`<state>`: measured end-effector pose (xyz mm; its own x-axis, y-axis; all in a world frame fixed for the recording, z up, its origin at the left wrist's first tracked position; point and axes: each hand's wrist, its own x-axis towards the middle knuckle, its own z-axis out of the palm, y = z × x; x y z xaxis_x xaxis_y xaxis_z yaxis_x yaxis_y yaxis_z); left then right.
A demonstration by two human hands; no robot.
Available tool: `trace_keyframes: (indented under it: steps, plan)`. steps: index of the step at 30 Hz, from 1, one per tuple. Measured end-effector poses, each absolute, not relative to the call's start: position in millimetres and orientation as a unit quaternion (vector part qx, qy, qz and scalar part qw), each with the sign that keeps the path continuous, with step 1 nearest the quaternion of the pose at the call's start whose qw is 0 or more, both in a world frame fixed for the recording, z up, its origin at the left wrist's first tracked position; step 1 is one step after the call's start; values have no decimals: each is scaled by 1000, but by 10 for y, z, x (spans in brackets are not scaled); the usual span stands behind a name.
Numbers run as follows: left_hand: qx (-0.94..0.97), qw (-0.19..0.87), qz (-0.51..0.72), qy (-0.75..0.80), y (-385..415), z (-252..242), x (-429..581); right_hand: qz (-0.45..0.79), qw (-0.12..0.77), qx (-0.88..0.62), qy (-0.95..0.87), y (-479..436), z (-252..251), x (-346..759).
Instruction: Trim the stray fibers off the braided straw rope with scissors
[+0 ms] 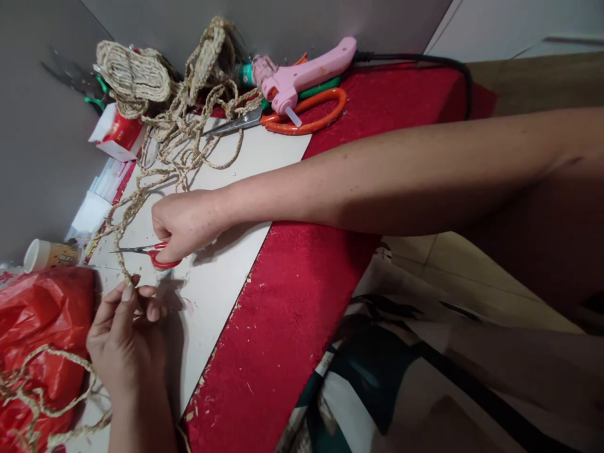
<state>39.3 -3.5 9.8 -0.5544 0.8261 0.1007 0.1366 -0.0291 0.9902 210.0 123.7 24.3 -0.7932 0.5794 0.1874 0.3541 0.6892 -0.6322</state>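
My right hand [186,223] is closed around small red-handled scissors [153,253], whose blades point left toward a braided straw rope [123,226]. My left hand [125,333] pinches the near end of that rope just below the blades. The rope runs up across a white board [264,163] to a tangled pile [189,119] at the back. A coiled woven straw piece [134,72] lies on top of that pile.
A pink glue gun [302,75] and large orange-handled scissors [302,113] lie at the back on the red cloth [292,314]. A red plastic bag [42,321] with more rope sits at the left, beside a paper cup [50,255] and a small red-white box [116,135].
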Motion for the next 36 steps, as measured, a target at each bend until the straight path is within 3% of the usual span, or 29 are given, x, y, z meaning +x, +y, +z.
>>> trace_keyframes:
  steps: [5,17,36]
  plan:
    - [353,343,602,629,-18,168,396,242,102,-235,-936,1250,270,2172]
    - [336,428,594,592,-1,153,255,-12,219,-207,-953,1115,69,2053]
    - [336,452,592,577,-1,161,285,43,246,-190,-949,1209,31,2003]
